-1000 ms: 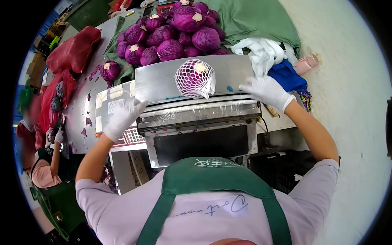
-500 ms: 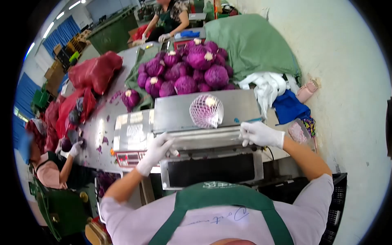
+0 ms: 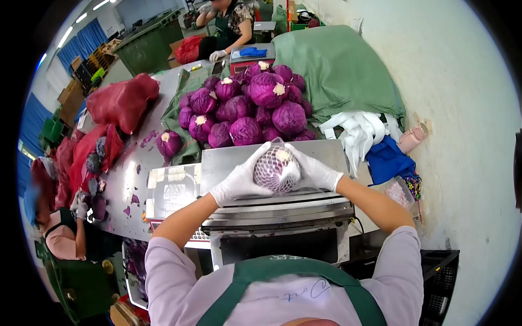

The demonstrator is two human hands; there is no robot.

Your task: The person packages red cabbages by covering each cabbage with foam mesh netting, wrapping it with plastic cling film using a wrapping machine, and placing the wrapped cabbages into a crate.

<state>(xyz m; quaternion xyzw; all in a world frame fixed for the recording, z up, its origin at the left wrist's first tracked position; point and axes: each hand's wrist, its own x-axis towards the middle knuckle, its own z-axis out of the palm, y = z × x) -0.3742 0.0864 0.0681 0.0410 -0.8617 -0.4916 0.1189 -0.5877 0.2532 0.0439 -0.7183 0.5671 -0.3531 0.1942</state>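
Note:
A purple cabbage (image 3: 276,169) in a white foam net sits on the metal plate of a wrapping machine (image 3: 222,158). My left hand (image 3: 243,178), in a white glove, wraps round the cabbage's left side. Against its right side presses my right hand (image 3: 316,171), gloved too, with the fingers partly hidden behind the net. In front of both hands runs the machine's metal front bar (image 3: 283,213). Just beyond the plate rises a heap of bare purple cabbages (image 3: 244,130).
Left of the machine stands a scale (image 3: 173,187). Red sacks (image 3: 122,103) lie on the far left table, near a co-worker in a blue cap (image 3: 60,228). Another person (image 3: 231,27) sits at the back. A green sack (image 3: 337,70), white strips (image 3: 356,133) and blue cloth (image 3: 389,157) lie right.
My hands have moved from the machine's front bar up to the netted cabbage and closed on its two sides. The person at the back has raised one hand to the head.

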